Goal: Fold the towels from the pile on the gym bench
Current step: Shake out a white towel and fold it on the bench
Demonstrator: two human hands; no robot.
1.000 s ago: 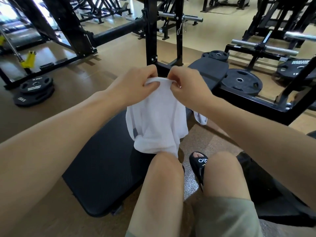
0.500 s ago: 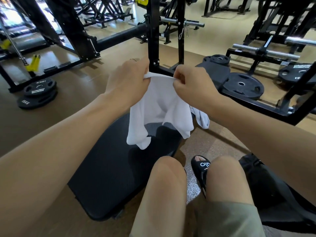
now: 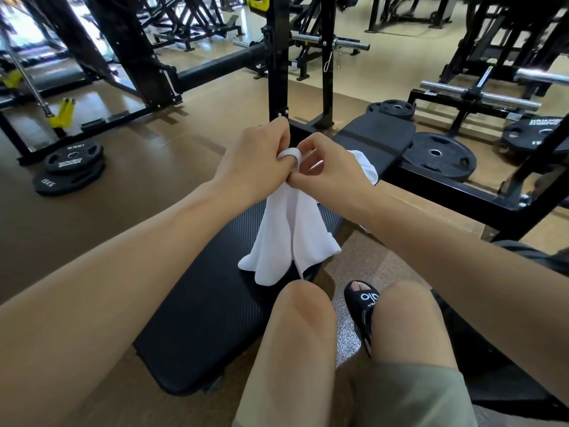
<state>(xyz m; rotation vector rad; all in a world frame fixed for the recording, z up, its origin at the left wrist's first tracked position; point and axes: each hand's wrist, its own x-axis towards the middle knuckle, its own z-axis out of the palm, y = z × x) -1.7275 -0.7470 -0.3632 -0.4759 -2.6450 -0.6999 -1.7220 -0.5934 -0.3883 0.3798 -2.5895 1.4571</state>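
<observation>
Both my left hand [image 3: 255,161] and right hand [image 3: 331,171] pinch the soft, limp white cloth towel [image 3: 292,238] by its top edge above the black padded gym bench [image 3: 200,303]; light, drapes freely.

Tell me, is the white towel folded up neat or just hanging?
Just hanging, not folded neat. Both hands, left hand and right hand, pinch the white towel bunched at its top; it droops loosely toward the gym bench.

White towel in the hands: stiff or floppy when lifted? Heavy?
Likely floppy: the white towel hangs in soft folds from the left hand and right hand. Probably light, since a pinch at its top edge holds it. Its lower end drapes over the bench.
</observation>
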